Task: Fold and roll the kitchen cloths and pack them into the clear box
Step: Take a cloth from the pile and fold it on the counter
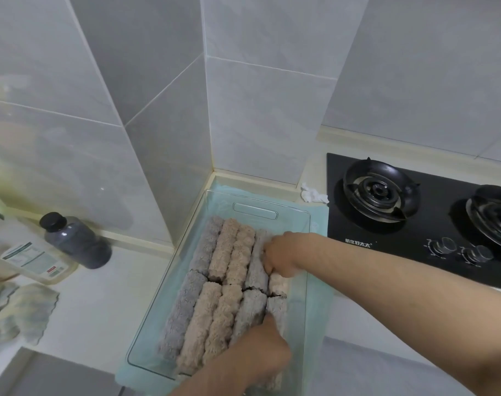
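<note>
Two rows of rolled cloths [223, 281], grey and beige, fill the clear box [255, 214], which sits on a pale green mat [319, 218] on the desk [100, 295] in the tiled corner beside the black hob [414, 232]. From my remote seat I see the right hand [280, 255] curled down onto the far row's right end and the left hand [257, 352] dug into the near row. I cannot tell whether either grip clasps a roll.
</note>
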Tool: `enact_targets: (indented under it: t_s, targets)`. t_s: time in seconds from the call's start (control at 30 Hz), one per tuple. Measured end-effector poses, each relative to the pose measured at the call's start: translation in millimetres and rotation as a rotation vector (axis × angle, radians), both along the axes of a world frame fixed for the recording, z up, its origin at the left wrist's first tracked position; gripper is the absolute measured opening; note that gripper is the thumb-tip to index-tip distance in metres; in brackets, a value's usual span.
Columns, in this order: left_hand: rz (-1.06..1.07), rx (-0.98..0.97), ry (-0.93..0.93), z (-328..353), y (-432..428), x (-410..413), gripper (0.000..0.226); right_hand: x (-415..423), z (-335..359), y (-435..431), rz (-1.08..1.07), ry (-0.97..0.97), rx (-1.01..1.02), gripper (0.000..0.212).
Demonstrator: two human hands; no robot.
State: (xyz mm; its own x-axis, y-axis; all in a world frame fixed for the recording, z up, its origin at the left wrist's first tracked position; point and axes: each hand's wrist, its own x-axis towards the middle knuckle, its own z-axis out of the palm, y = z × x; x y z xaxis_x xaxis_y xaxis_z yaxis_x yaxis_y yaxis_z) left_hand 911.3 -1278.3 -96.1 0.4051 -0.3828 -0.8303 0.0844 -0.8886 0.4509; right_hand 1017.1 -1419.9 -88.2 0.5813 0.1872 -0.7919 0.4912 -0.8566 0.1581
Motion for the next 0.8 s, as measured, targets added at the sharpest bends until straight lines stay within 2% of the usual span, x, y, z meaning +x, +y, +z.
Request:
enact_targets:
  t_s: [0.13, 0.27, 0.37, 0.43, 0.5, 0.57, 0.6, 0.7, 0.8]
  targets:
    - [0.046, 0.009, 0.030, 4, -8, -2, 0.074, -3, -7, 2, 0.102, 0.013, -0.061, 0.052]
    - [0.141, -0.028, 0.080, 3, -10, 0, 0.090, -1, -8, 3, 0.053, 0.063, -0.130, 0.053]
    - [0.156, -0.052, 0.108, 9, -8, 2, 0.092, 0, -7, 7, -0.006, 0.109, -0.160, 0.050]
    - [0.030, -0.029, 0.047, 17, -1, 0, 0.086, 1, 4, 11, -0.077, 0.111, -0.130, 0.044]
    - [-0.142, -0.005, -0.120, 26, 13, 0, 0.062, 5, 17, 13, -0.126, 0.038, -0.024, 0.036]
    - [-0.203, 0.008, -0.314, 31, 30, 3, 0.035, 9, 24, 10, -0.143, -0.097, 0.139, 0.026]
    - [-0.206, 0.014, -0.376, 32, 39, 4, 0.030, 9, 22, 10, -0.148, -0.128, 0.207, 0.030]
    - [-0.375, 0.059, -0.421, 23, 56, 9, 0.033, 6, 5, 10, -0.110, -0.059, 0.188, 0.053]
    - [-0.445, 0.081, -0.376, 15, 60, 7, 0.042, 7, -7, 4, -0.133, -0.070, 0.183, 0.055]
